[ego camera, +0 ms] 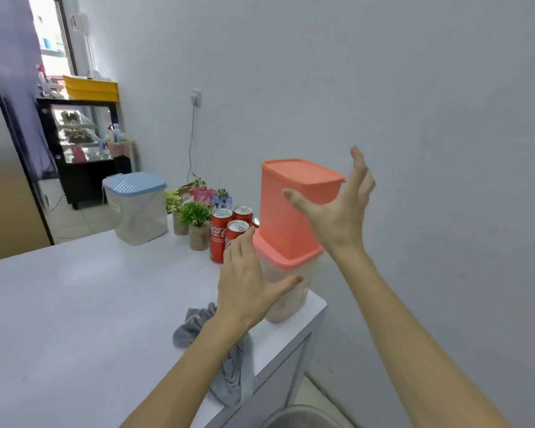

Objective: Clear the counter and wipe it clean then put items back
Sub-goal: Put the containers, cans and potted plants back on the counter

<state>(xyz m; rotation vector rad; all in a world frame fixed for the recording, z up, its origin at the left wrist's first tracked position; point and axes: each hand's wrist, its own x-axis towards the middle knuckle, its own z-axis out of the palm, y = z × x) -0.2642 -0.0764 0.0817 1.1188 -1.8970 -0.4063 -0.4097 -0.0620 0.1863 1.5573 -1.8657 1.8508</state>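
A tall coral container (286, 211) stands stacked on a clear container with a coral lid (286, 273) at the white counter's (74, 304) right end. My left hand (247, 282) is open beside the lower container, thumb near its front. My right hand (337, 211) is open next to the upper container, fingers spread, not gripping. A grey cloth (235, 366) lies crumpled on the counter under my left forearm, hanging over the edge.
Three red cola cans (221, 234) stand just behind the stack, with small potted plants (196, 220) and a clear bin with a blue lid (139, 208) further back. A metal sink rim (300, 417) shows at bottom. The wall is close on the right.
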